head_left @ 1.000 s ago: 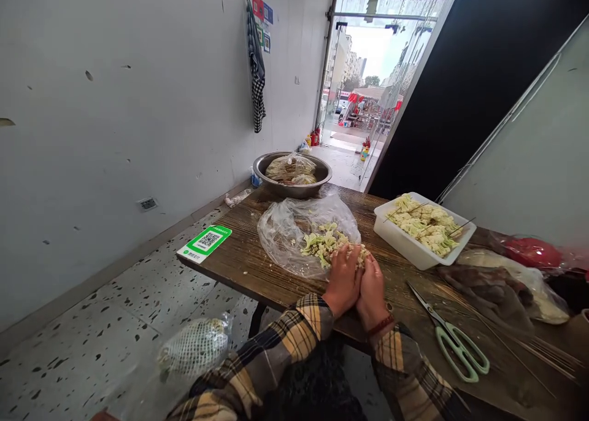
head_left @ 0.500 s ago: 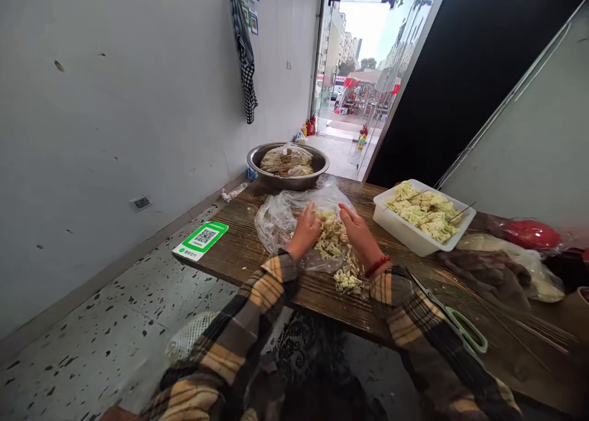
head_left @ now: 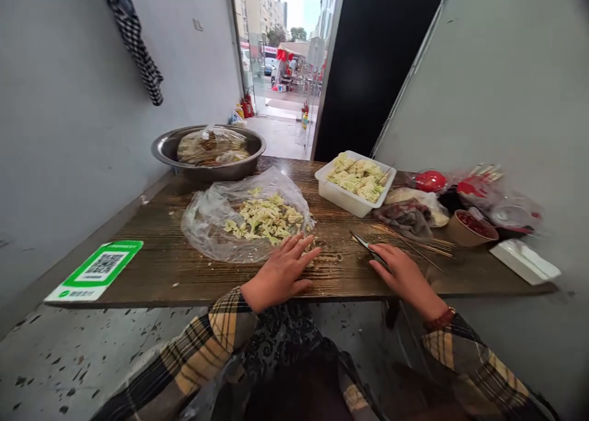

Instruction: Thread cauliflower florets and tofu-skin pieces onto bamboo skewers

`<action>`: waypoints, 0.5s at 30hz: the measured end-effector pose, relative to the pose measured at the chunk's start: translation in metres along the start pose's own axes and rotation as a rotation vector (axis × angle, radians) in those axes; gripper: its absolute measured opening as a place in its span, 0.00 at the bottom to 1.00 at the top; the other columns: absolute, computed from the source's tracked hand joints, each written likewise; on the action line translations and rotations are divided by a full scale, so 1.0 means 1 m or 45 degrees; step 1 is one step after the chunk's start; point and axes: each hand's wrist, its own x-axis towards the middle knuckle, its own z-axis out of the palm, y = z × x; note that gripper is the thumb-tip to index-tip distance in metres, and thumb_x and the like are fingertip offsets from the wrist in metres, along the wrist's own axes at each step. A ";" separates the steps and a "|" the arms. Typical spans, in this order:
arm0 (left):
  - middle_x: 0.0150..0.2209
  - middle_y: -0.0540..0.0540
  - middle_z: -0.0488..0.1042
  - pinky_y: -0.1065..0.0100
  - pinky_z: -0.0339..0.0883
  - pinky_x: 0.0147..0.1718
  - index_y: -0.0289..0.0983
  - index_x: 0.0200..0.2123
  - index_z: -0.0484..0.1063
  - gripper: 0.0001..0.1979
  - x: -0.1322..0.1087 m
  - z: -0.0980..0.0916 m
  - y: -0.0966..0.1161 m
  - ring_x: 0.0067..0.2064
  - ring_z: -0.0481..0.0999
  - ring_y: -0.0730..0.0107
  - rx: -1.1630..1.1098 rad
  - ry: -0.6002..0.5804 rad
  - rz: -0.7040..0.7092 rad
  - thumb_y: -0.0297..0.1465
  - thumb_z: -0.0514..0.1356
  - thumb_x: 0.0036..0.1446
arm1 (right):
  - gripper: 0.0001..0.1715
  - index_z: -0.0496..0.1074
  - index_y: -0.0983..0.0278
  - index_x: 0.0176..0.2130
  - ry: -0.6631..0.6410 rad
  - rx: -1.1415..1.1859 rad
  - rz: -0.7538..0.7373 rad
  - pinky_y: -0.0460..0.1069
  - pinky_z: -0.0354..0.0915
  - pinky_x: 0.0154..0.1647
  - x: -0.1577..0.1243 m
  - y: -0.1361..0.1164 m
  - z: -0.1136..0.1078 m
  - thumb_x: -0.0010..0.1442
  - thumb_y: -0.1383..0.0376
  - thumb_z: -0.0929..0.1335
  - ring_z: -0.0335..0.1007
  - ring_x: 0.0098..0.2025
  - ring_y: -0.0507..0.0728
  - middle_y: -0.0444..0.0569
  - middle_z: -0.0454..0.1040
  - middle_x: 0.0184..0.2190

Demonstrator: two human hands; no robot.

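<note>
In the head view, the hands are apart over the worktop [head_left: 156, 277]: the left hand [head_left: 278, 270] has its fingers loosely spread, with cauliflower pieces [head_left: 267, 215] on a plastic bag [head_left: 207, 218] at its 11 o'clock. The right hand [head_left: 405, 277] covers the near end of the scissors [head_left: 363, 242], which point to its 10 o'clock; its grip is unclear. Scissors should be stiff, best held by the handles; pieces seem light, crumbly, best scooped underneath.
</note>
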 end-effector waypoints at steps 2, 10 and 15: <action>0.66 0.39 0.54 0.45 0.46 0.63 0.41 0.62 0.58 0.30 0.008 0.011 0.002 0.67 0.48 0.49 0.055 -0.049 0.045 0.36 0.60 0.57 | 0.23 0.66 0.62 0.57 -0.032 -0.068 0.035 0.59 0.65 0.52 -0.014 0.011 0.000 0.64 0.58 0.61 0.66 0.54 0.64 0.57 0.69 0.53; 0.60 0.39 0.65 0.45 0.50 0.61 0.41 0.50 0.72 0.16 0.025 0.032 -0.037 0.66 0.54 0.52 0.237 0.153 -0.085 0.27 0.50 0.62 | 0.22 0.64 0.61 0.57 -0.018 0.029 0.106 0.54 0.64 0.52 -0.023 0.019 -0.001 0.64 0.64 0.61 0.65 0.53 0.60 0.55 0.67 0.52; 0.59 0.35 0.65 0.45 0.56 0.58 0.36 0.49 0.72 0.16 0.031 0.025 -0.034 0.62 0.60 0.50 0.064 0.358 -0.168 0.31 0.51 0.61 | 0.24 0.66 0.64 0.55 -0.035 0.007 0.263 0.53 0.64 0.49 -0.025 0.017 -0.007 0.58 0.68 0.65 0.68 0.48 0.60 0.55 0.70 0.45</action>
